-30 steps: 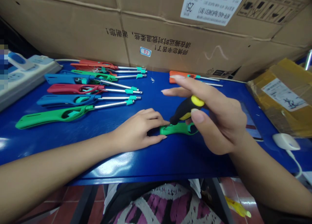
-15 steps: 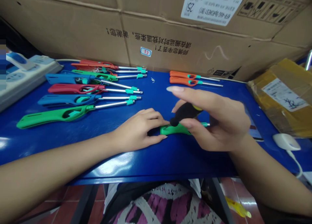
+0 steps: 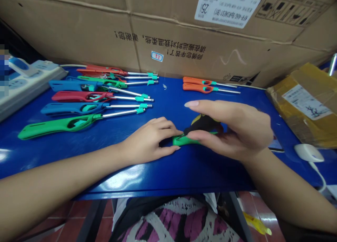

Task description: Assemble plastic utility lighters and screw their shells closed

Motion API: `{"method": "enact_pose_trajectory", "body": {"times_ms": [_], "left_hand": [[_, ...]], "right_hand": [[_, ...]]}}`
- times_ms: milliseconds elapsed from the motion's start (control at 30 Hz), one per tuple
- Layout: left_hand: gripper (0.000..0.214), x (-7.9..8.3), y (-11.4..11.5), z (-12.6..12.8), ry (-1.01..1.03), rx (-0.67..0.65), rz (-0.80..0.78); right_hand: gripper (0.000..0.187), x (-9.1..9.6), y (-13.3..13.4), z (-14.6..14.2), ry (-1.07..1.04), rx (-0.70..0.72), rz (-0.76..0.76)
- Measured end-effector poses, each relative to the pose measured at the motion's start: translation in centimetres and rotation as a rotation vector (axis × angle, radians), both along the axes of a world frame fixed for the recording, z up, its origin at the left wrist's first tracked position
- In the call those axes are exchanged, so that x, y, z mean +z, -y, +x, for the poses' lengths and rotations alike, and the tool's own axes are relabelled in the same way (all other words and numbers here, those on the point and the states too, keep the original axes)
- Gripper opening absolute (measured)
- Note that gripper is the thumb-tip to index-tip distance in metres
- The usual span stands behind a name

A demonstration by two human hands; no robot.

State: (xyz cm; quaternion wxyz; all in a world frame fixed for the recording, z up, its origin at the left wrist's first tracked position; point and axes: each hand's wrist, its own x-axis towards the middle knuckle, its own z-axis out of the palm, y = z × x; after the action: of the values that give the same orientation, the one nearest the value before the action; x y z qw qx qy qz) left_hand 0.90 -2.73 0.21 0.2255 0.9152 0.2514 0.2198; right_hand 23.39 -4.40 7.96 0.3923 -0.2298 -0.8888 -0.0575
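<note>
A green gas lighter (image 3: 181, 140) with a long nozzle lies on the blue table in front of me. My left hand (image 3: 152, 142) rests on the tabletop and pinches the lighter's handle end between thumb and fingers. Over the lighter, my right hand (image 3: 237, 131) grips the black and yellow handle of a screwdriver (image 3: 204, 123), its index finger stretched out above the handle. The screwdriver's tip is hidden, so its contact with the lighter cannot be made out. The right hand also covers most of the lighter's front part.
Several coloured lighters (image 3: 79, 106) lie in a row at the left. Two orange lighters (image 3: 195, 85) and a small heap of screws (image 3: 164, 87) are farther back. A large carton (image 3: 168, 34) walls off the rear. A power strip (image 3: 28, 80), a taped parcel (image 3: 310, 105) and a white charger (image 3: 309, 153) flank the table.
My right hand has turned the screwdriver handle, so more yellow shows, and its thumb has shifted left. The left hand and the green lighter have stayed put.
</note>
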Motion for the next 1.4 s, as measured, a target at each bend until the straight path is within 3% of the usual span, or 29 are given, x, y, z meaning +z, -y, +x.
{"method": "enact_pose_trajectory", "body": {"times_ms": [233, 433, 633, 867, 1067, 1267, 1400], "left_hand": [[0.029, 0.13, 0.12, -0.01, 0.008, 0.009, 0.020], [0.029, 0.08, 0.17, 0.06, 0.019, 0.015, 0.028], [0.029, 0.10, 0.05, 0.05, -0.009, 0.011, 0.016], [0.029, 0.00, 0.15, 0.04, 0.011, 0.021, 0.048], [0.028, 0.03, 0.13, 0.00, -0.004, 0.013, 0.034], [0.027, 0.09, 0.18, -0.02, -0.007, 0.021, 0.038], [0.029, 0.09, 0.13, 0.00, -0.004, 0.020, 0.040]], "right_hand": [[0.040, -0.39, -0.33, -0.05, -0.091, 0.091, -0.143], [0.032, -0.53, -0.63, -0.17, -0.103, 0.023, 0.039], [0.038, -0.41, -0.21, -0.10, -0.087, 0.108, -0.168], [0.025, -0.51, -0.68, -0.22, -0.116, 0.018, 0.002], [0.042, -0.77, -0.52, 0.06, -0.110, 0.122, -0.241], [0.029, -0.82, -0.62, -0.01, -0.056, 0.026, -0.031], [0.033, -0.57, -0.50, 0.22, -0.039, 0.080, -0.120]]}}
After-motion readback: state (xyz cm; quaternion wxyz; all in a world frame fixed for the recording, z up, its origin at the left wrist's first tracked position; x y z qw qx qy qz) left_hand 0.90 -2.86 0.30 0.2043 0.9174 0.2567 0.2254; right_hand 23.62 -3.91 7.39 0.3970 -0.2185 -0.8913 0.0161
